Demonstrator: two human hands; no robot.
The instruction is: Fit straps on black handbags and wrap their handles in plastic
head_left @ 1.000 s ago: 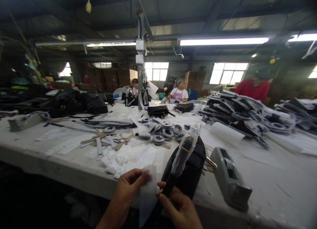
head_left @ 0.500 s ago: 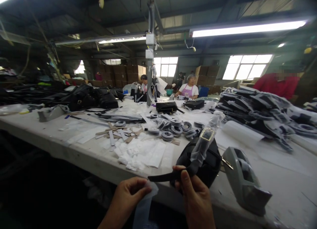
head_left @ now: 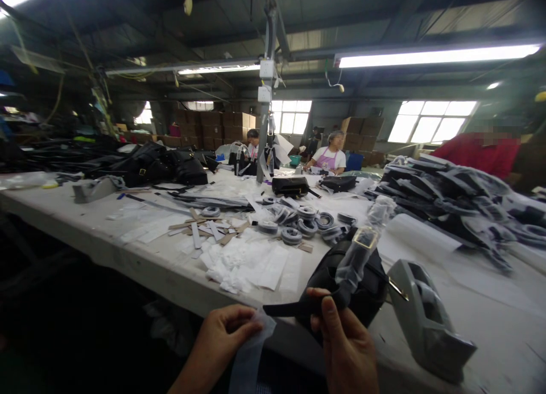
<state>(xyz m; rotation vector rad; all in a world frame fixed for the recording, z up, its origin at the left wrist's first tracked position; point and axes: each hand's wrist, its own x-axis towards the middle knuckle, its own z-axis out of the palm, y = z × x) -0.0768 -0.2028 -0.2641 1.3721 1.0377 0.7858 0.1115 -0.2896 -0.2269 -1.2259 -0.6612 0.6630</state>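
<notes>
Here, black strap (head_left: 284,310) and thin white sheet (head_left: 249,357) are being held close together

At bottom centre of the frame, the person's left hand (head_left: 226,332) is pinching the sheet between thumb and fingers. Just to its right, the right hand (head_left: 344,338) is gripping the strap, whose end is pointing left. A black bag (head_left: 324,270) is resting on the table (head_left: 503,320) behind the right hand; a grey tape dispenser (head_left: 440,344) is standing at lower right.
</notes>
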